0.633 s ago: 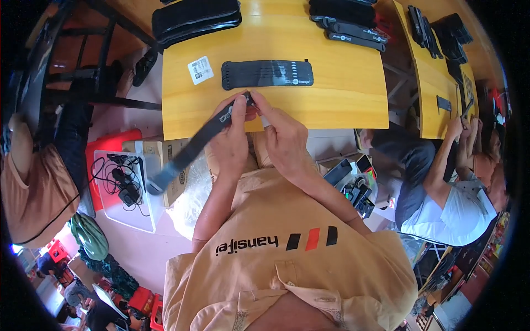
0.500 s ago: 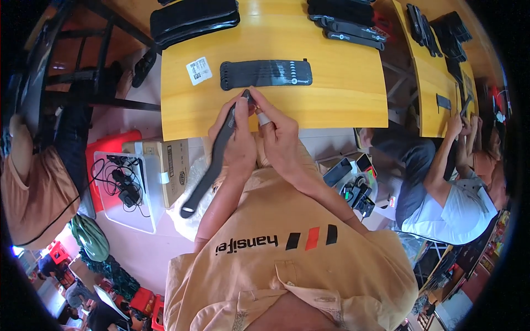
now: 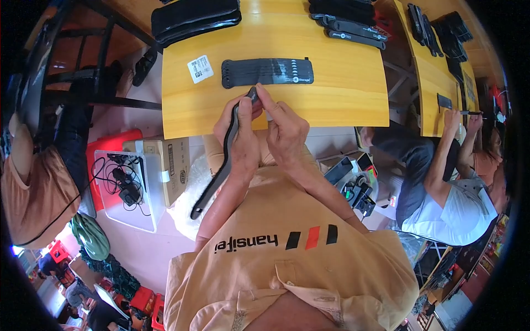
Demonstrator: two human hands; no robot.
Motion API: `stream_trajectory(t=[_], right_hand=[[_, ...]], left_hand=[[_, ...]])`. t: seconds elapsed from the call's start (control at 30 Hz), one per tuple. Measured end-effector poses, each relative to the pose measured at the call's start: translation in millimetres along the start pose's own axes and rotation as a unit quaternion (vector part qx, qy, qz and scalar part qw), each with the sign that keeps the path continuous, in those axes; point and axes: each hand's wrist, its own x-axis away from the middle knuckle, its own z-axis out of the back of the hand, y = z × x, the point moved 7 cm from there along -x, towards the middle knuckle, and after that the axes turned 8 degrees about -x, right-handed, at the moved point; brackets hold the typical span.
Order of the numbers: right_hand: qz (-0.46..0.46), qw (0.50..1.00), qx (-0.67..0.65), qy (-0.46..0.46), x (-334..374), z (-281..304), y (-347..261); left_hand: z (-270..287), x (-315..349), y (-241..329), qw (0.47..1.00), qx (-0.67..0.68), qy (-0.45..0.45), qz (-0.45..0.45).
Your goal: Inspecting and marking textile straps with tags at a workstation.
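Note:
A long black strap (image 3: pixel 214 185) with a slot at its lower end hangs down along my left forearm. My left hand (image 3: pixel 241 129) is closed on its upper part, the thumb lying along it. At the strap's top end my right hand (image 3: pixel 287 129) pinches with thumb and forefinger; its other fingers are curled, and a bit of a white band shows on one. Just beyond my fingertips, a row of overlapping black straps (image 3: pixel 259 71) lies flat on the yellow table (image 3: pixel 337 107). To their left is a white printed label (image 3: pixel 200 69).
Piles of black straps (image 3: pixel 196 21) and more strap bundles (image 3: pixel 348 27) lie along the table's far side. Below left stand a clear bin (image 3: pixel 124 190) with cables and a cardboard box (image 3: pixel 174 171). Seated at the right-hand table, a person in a light shirt (image 3: pixel 452 207) handles a strap.
The strap has turned in my hands, its grey face now showing, and its hanging end has swung slightly right. My right fingers have shifted around the top end. The co-worker's hands have moved.

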Motion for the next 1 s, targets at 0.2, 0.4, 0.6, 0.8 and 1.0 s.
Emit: stream_trajectory(t=[0.2,0.4,0.6,0.8,1.0], right_hand=[[-0.205,0.863,-0.458,0.051,2.5,-19.2,15.9],[-0.183,0.869,-0.456,0.058,6.0,-23.6,25.8],[0.120,0.983,0.135,0.021,-5.6,4.7,-2.8],[0.224,0.952,0.184,-0.099,-9.9,19.2,3.2],[0.075,0.985,-0.154,-0.015,-6.5,14.2,21.0]], left_hand=[[-1.5,0.4,-21.1,0.996,0.057,0.042,0.062],[-6.2,-0.5,-23.3,0.992,0.095,0.011,0.080],[-0.7,-1.4,-13.8,0.998,-0.052,0.019,-0.020],[-2.1,-1.9,-18.1,0.996,0.017,-0.048,0.074],[-18.7,0.2,-14.6,0.979,0.093,-0.099,0.154]])
